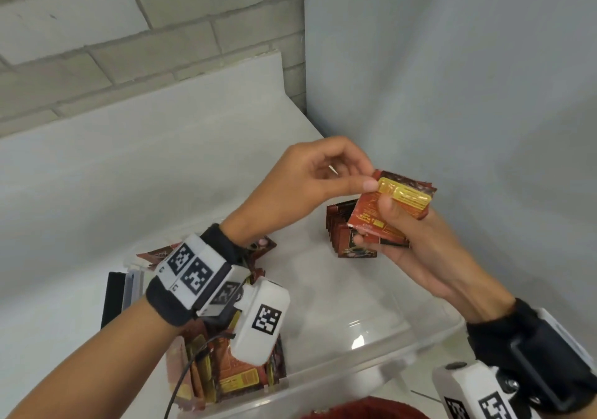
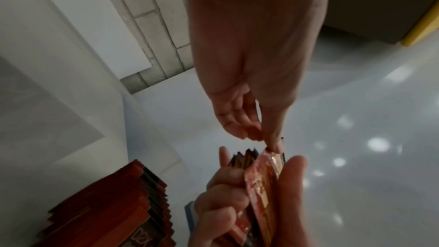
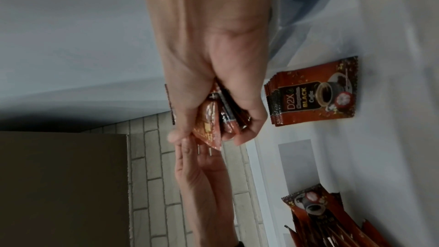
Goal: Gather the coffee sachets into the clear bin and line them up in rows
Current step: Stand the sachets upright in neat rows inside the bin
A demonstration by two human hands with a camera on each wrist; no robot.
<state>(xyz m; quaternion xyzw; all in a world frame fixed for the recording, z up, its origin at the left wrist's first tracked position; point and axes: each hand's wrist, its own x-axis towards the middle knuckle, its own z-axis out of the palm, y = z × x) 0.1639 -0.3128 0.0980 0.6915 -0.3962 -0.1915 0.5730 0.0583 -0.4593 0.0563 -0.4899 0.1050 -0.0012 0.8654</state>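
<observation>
My right hand point(image 1: 416, 237) grips a bunch of sachets point(image 1: 392, 207) above the clear bin point(image 1: 381, 363); my left hand point(image 1: 310, 182) pinches the top one's corner. My left wrist hides most near-left sachets point(image 1: 226, 376).

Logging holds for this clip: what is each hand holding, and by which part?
The right hand grips a small stack of coffee sachets across the lower half. The left hand pinches the top sachet by its upper corner.
</observation>
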